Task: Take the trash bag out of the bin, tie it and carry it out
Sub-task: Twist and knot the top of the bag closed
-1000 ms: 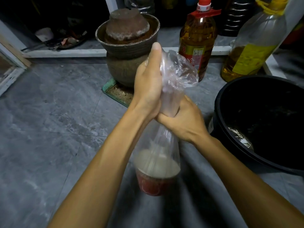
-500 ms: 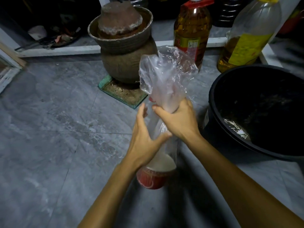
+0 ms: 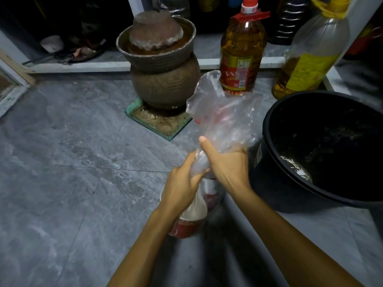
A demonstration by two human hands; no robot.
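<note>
Above the grey tiled floor (image 3: 62,183), the clear trash bag (image 3: 223,121) is held upright by its gathered neck, just beside the black bin (image 3: 269,129) it belongs to. Both hands are clamped on that neck: the left hand (image 3: 182,187) is closed around the lower twist, and the right hand (image 3: 228,164) is closed just above it, its thumb raised against the plastic. A second ago the left hand was stretched up along the loose top of the bag; it has since been brought down below the right, and the free top now billows open above both grips. From this it is judged that the neck is being twisted and readied for a knot, which is not yet made. A red cup (image 3: 186,226) with a pale top is seen through the plastic in the bag's hanging bottom. The bin is seen unlined, with some debris on its bottom. Behind, a brown clay jar (image 3: 165,83) stands on a green-edged tray (image 3: 157,123), and two oil bottles (image 3: 242,54) stand by a white sill. The room is dim.
</note>
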